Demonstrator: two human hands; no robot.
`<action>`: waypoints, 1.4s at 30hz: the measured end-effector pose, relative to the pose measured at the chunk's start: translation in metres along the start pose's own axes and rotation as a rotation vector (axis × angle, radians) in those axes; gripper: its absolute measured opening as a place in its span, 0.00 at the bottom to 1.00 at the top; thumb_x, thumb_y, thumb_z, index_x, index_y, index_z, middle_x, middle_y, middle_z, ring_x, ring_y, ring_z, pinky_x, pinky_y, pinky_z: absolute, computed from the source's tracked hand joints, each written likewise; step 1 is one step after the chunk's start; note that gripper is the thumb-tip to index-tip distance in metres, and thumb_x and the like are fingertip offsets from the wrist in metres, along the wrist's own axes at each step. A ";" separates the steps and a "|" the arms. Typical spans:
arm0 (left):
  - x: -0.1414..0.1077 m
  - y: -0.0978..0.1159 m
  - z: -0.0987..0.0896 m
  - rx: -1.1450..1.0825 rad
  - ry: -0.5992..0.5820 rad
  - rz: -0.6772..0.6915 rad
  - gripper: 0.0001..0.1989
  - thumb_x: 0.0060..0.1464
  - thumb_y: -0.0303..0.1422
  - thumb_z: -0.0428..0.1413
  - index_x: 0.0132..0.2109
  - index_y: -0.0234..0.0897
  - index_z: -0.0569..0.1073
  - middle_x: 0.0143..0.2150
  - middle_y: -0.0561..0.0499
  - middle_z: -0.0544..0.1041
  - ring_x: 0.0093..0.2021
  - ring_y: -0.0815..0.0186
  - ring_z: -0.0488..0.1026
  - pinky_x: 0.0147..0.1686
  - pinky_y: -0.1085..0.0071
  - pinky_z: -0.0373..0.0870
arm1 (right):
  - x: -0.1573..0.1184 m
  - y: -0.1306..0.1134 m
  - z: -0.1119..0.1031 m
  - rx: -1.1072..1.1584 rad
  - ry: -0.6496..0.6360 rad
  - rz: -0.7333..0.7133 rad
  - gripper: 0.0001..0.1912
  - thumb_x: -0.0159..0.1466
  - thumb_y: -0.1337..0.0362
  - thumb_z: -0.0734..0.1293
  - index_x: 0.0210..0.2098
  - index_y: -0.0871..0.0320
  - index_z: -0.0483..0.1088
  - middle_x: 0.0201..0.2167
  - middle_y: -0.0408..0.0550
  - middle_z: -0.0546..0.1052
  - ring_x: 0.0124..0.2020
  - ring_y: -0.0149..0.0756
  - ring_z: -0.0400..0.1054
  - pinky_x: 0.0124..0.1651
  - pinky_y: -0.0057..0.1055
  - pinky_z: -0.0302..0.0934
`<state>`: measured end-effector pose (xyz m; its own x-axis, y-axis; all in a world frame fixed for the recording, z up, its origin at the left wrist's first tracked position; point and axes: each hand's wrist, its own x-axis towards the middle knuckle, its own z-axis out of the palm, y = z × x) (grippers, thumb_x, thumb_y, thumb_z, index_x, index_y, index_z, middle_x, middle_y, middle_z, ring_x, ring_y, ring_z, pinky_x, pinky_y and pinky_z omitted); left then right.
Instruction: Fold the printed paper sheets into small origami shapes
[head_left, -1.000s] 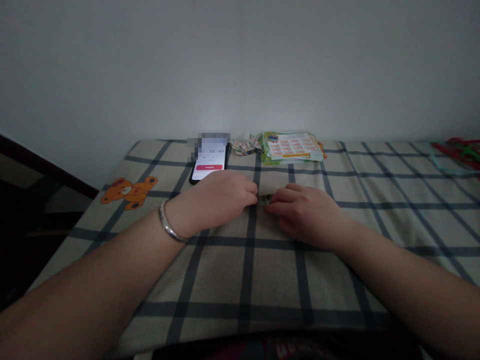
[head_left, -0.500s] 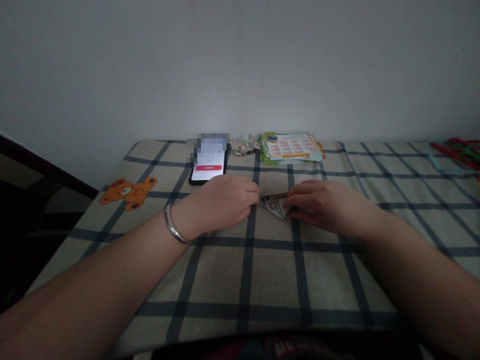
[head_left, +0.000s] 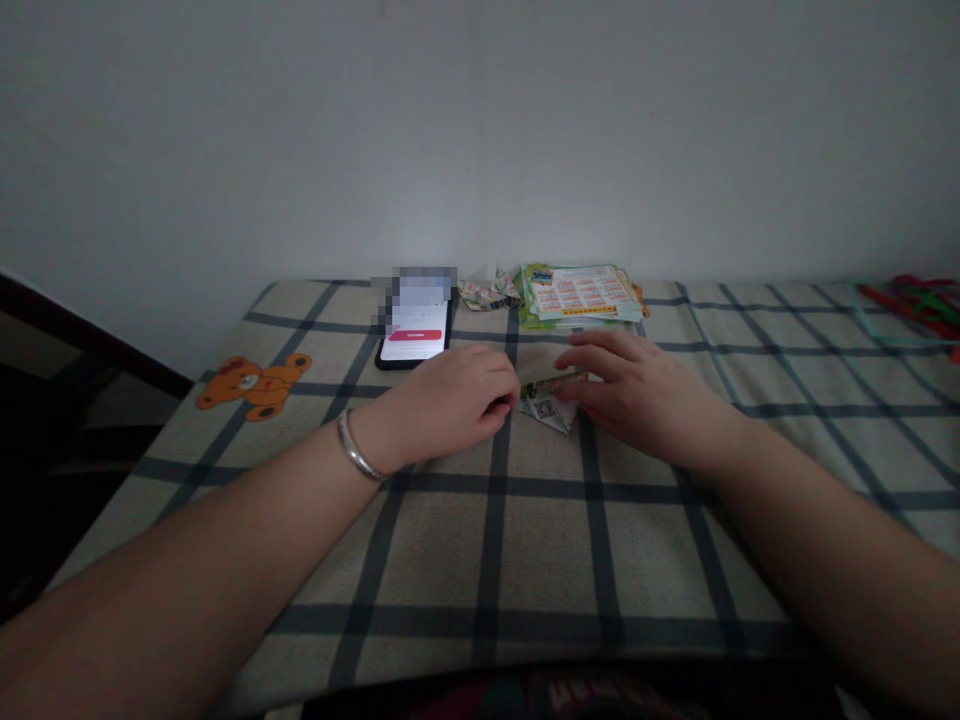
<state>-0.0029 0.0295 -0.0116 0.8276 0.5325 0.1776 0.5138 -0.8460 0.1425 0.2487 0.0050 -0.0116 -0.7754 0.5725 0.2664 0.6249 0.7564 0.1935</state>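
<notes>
Right-Hand Fingers Spread at Folded Paper

Your right hand (head_left: 643,400) now holds its fingers wider apart than half a second ago, over the right side of the small, multicoloured, printed folded paper (head_left: 549,412). This suggests a relaxed grip between folding actions. The paper lies between your hands on the beige-and-blue checked tablecloth (head_left: 435,560). Your left hand (head_left: 459,402) has its fingers curled narrow at the paper's left end; you cannot tell whether they pinch it.

Markings: the paper shows a square, code-like print. The black-edged smartphone (head_left: 412,342) displays a red button; its text is illegible. The stack of green-bordered printed sheets (head_left: 576,292) carries red grids, a yellow strip and a blue logo, all too small to read.
</notes>
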 end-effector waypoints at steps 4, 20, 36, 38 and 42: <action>0.001 -0.001 0.005 -0.005 0.033 0.015 0.05 0.56 0.26 0.55 0.39 0.36 0.74 0.41 0.49 0.75 0.43 0.62 0.70 0.44 0.65 0.67 | -0.002 0.005 0.006 0.041 0.027 -0.017 0.13 0.64 0.71 0.65 0.46 0.55 0.76 0.58 0.51 0.73 0.66 0.52 0.55 0.61 0.53 0.58; -0.001 0.008 0.010 0.224 0.110 0.048 0.11 0.60 0.31 0.55 0.50 0.36 0.71 0.43 0.47 0.77 0.44 0.59 0.74 0.41 0.65 0.71 | 0.004 0.001 0.008 -0.004 0.051 -0.151 0.12 0.69 0.66 0.62 0.46 0.60 0.76 0.52 0.49 0.77 0.51 0.42 0.70 0.52 0.42 0.66; 0.002 -0.003 0.012 0.037 0.128 0.045 0.10 0.57 0.23 0.55 0.46 0.34 0.75 0.44 0.47 0.77 0.46 0.61 0.73 0.50 0.64 0.69 | 0.005 0.005 0.012 -0.024 0.102 -0.110 0.12 0.68 0.65 0.63 0.48 0.60 0.75 0.54 0.48 0.77 0.51 0.42 0.71 0.49 0.41 0.68; 0.002 -0.004 0.010 0.008 0.119 0.045 0.11 0.56 0.22 0.55 0.46 0.34 0.75 0.43 0.48 0.78 0.46 0.62 0.73 0.50 0.65 0.69 | 0.006 0.007 0.013 -0.046 0.101 -0.170 0.12 0.69 0.66 0.63 0.47 0.60 0.75 0.54 0.48 0.76 0.53 0.43 0.70 0.49 0.41 0.68; 0.003 -0.005 0.008 -0.030 0.101 0.036 0.11 0.56 0.22 0.55 0.45 0.35 0.76 0.42 0.49 0.78 0.45 0.62 0.73 0.49 0.65 0.69 | 0.007 0.005 0.015 -0.077 0.113 -0.213 0.14 0.69 0.67 0.61 0.51 0.61 0.73 0.54 0.48 0.76 0.54 0.42 0.69 0.47 0.40 0.68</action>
<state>-0.0017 0.0352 -0.0200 0.8178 0.5028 0.2798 0.4756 -0.8644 0.1632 0.2447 0.0176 -0.0228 -0.8780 0.3604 0.3149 0.4568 0.8275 0.3264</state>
